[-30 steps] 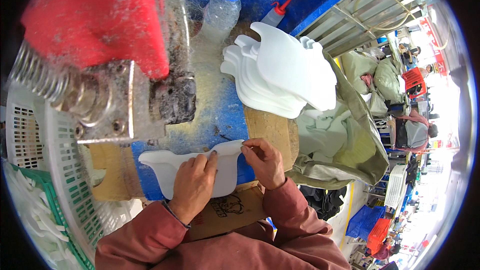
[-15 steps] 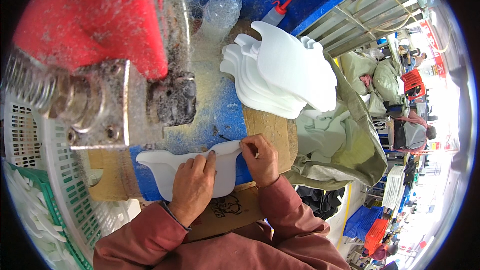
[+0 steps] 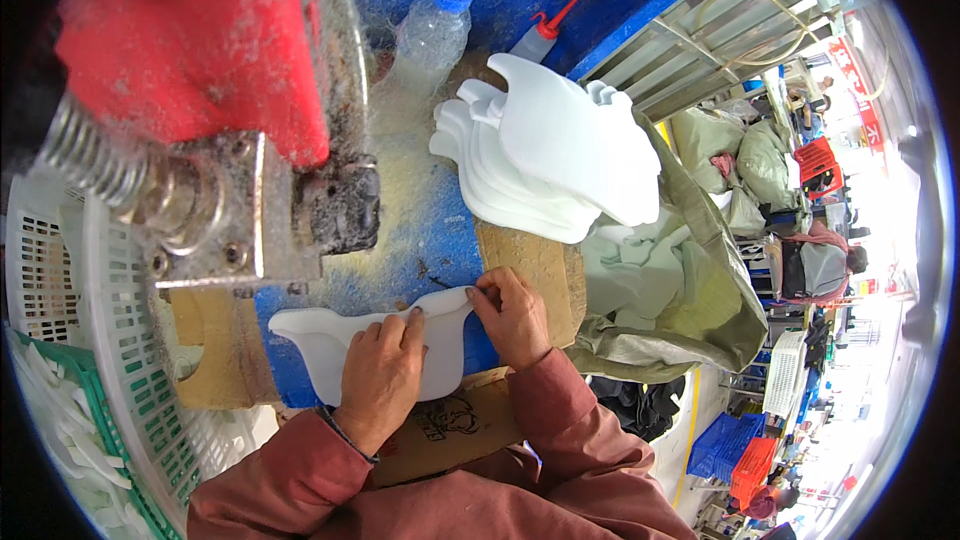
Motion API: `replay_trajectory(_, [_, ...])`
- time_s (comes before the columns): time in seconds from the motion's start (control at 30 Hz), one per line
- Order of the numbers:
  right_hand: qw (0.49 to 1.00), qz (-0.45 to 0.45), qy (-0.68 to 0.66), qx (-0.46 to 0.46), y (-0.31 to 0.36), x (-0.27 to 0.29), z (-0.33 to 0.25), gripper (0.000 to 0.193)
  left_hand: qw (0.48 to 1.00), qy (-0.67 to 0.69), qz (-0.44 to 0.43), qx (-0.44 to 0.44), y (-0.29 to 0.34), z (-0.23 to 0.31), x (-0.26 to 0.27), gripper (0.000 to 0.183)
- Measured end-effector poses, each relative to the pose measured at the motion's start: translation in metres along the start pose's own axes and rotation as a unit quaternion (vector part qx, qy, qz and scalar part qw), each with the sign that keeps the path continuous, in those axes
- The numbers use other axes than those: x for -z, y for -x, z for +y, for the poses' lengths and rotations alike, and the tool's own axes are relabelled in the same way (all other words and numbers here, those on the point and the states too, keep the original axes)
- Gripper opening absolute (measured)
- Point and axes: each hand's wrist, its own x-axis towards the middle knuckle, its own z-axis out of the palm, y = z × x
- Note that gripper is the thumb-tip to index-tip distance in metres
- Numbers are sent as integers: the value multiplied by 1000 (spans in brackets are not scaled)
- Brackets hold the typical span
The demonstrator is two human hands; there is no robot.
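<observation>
A white, soft-looking sheet piece (image 3: 322, 340) with a curved outline lies on the blue work surface in front of me. Pressed on its middle is my left hand (image 3: 382, 375), the fingers bent together at the upper edge, which looks folded over. My right hand (image 3: 514, 318) pinches the piece's upper right corner between thumb and fingers. Beyond my hands, to the right, stands a stack of similar white pieces (image 3: 575, 145). A machine head (image 3: 235, 210) with metal block, spring and red cover fills the upper left.
White plastic baskets (image 3: 118, 340) stand at left, beside a green crate (image 3: 95, 410) of white strips. An open woven sack (image 3: 715, 320) with white pieces is at right. Behind are a plastic bottle (image 3: 432, 35) and a red-tipped squeeze bottle (image 3: 540, 38). Cardboard (image 3: 545, 270) lies under the stack.
The whole view has shifted slightly. Both hands keep their places on the white piece, and the left fingers have moved only a little along its upper edge.
</observation>
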Motion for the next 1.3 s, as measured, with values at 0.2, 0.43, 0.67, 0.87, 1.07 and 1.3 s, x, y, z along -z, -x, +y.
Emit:
replay_trajectory(0.2, [998, -25, 55, -9, -3, -14, 21, 16, 999, -23, 32, -28, 7, -3, -12, 48])
replay_trajectory(0.43, [992, -2, 128, 9, -5, -20, 14, 21, 993, 64, 85, -57, 11, -14, -16, 41])
replay_trajectory(0.67, [996, 16, 71, 60, -8, -13, 9, 24, 953, 290, 84, -19, 30, -38, -12, 32])
replay_trajectory(0.87, [956, -250, -146, -53, -28, 18, -24, 43, 965, 179, 124, -143, 33, -39, -24, 31])
replay_trajectory(1.07, [943, -324, 60, -50, -46, 10, -63, 50, 952, 228, 117, -167, 38, -52, -30, 31])
replay_trajectory(1.3, [900, -400, 174, 3, -56, -10, -85, 36, 830, 555, 36, -33, 26, -78, -37, 18])
